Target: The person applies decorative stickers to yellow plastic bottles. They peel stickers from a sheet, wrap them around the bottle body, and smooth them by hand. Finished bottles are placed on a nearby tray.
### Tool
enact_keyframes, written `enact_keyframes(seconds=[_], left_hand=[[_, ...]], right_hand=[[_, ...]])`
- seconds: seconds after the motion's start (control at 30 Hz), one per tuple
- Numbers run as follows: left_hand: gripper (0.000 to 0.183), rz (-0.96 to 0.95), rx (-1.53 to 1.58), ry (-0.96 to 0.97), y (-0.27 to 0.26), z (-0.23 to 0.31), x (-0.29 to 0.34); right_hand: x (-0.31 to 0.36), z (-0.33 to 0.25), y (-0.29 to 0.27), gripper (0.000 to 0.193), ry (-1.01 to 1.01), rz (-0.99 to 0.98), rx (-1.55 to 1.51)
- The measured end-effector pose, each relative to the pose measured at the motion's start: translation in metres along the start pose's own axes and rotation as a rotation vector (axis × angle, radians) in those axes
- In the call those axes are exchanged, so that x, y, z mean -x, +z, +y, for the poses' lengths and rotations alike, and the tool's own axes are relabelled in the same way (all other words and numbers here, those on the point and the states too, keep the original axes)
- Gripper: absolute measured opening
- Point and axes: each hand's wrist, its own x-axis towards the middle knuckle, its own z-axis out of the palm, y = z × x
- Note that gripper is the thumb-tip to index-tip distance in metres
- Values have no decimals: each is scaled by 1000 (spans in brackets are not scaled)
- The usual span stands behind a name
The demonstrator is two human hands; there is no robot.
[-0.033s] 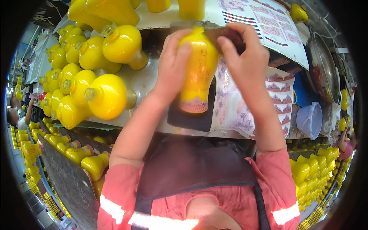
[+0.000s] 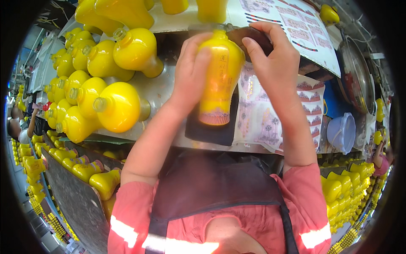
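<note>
A glossy yellow bottle (image 2: 218,80) lies on a black cloth (image 2: 209,134), its neck pointing away from me. Dark lettering runs down its body, and a pink patterned band circles its base. My left hand (image 2: 190,70) is closed round the bottle's left side. In my right hand (image 2: 277,59), a dark brown flat piece (image 2: 253,37), like a scraper, is pinched between thumb and fingers. That piece is beside the bottle's right shoulder; whether its edge touches the bottle I cannot tell. Printed decal sheets (image 2: 262,122) lie to the right of the bottle, partly under my right forearm.
Several yellow bottles (image 2: 120,106) lie on the table at left, necks toward the left. More printed sheets (image 2: 292,25) rest on a white board at far right. A pale purple bucket (image 2: 341,133) stands at the right edge. Bottle-filled racks (image 2: 347,186) flank me, and other people are at the sides.
My right hand has shifted slightly right with the brown piece, away from the bottle's shoulder. The bottle has turned a little, and its lettering shows more plainly.
</note>
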Motion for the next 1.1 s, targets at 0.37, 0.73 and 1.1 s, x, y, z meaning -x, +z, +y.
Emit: enact_keyframes(seconds=[0.37, 0.73, 1.1], left_hand=[[69, -21, 13, -11, 1, 12, 2], [62, 80, -13, -154, 7, 24, -18], [24, 98, 227, -239, 5, 15, -28]], right_hand=[[-53, 1, 2, 27, 81, -373, -205], [-66, -1, 17, 30, -153, -404, 260], [31, 4, 0, 16, -731, -54, 84]])
